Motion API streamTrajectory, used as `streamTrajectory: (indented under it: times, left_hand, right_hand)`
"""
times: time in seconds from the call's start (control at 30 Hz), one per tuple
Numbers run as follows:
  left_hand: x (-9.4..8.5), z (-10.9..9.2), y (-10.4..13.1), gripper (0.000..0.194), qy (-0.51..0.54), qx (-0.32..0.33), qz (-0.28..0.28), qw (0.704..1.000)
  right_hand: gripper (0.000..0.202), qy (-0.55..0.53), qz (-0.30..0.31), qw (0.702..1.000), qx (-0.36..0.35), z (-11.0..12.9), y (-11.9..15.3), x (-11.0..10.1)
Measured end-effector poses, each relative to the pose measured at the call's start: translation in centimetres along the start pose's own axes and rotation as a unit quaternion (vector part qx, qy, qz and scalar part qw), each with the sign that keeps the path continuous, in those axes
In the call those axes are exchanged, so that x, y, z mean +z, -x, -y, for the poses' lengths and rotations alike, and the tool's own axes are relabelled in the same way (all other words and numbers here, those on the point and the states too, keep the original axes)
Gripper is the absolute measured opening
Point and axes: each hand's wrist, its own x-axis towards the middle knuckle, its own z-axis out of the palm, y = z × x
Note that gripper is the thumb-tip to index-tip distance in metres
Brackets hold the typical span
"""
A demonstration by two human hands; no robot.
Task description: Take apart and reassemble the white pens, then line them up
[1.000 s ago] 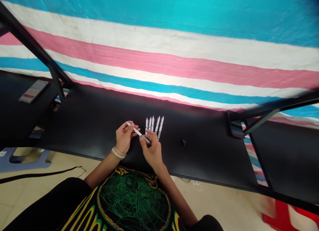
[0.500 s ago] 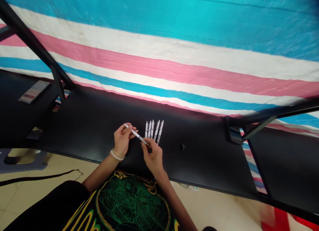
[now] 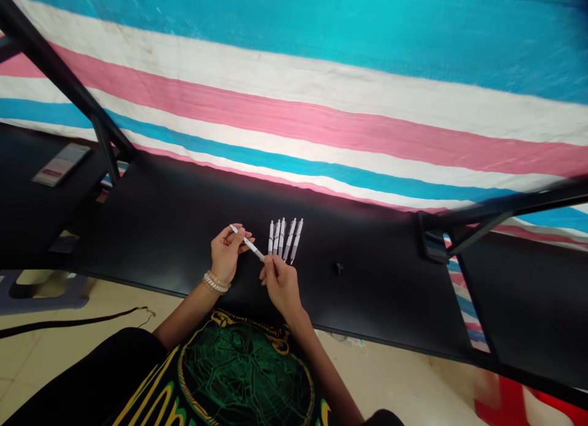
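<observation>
A white ballpoint pen (image 3: 251, 245) slants between my two hands above the black table. My left hand (image 3: 225, 251), with a beaded bracelet at the wrist, pinches its upper end. Around the lower, grey end, the fingers of my right hand (image 3: 282, 285) are closed, hiding the tip. Just beyond my right hand lies a row of several white pens (image 3: 285, 237) with grey grips, side by side on the table; their lower ends are partly hidden.
A small black object (image 3: 339, 268) lies on the black table (image 3: 376, 279) to the right. Black metal frame bars (image 3: 108, 147) rise at both sides. Striped cloth (image 3: 294, 116) hangs behind. On the left table is a flat, card-like packet (image 3: 61, 164); below it stands a grey stool (image 3: 46, 294).
My right hand has closed further over the pen's lower end, covering the tip that showed before. My left hand keeps its pinch. The view has shifted slightly.
</observation>
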Motion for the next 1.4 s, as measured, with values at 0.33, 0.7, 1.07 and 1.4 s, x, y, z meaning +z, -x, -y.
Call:
streamTrajectory:
  times: [0.33,0.7,1.07,1.4]
  left_hand:
    - [0.0,-0.8,0.1,0.039,0.028,-0.041,0.052,0.997]
    - [-0.8,-2.6,-0.9,0.028,0.173,-0.207,0.14,0.953]
    - [-1.0,-2.6,-1.5,0.031,0.182,-0.199,0.119,0.955]
    - [0.0,-1.1,-1.6,0.042,0.112,-0.197,0.13,0.965]
  right_hand:
    - [0.025,0.011,0.075,0.997,-0.022,-0.3,0.5,0.3]
    - [0.025,0.005,0.048,0.998,-0.031,-0.7,0.9,-0.4]
    - [0.022,-0.01,-0.009,1.0,-0.007,-1.4,0.8,-2.1]
    - [0.022,0.028,-0.101,0.994,0.028,-2.8,1.3,-3.6]
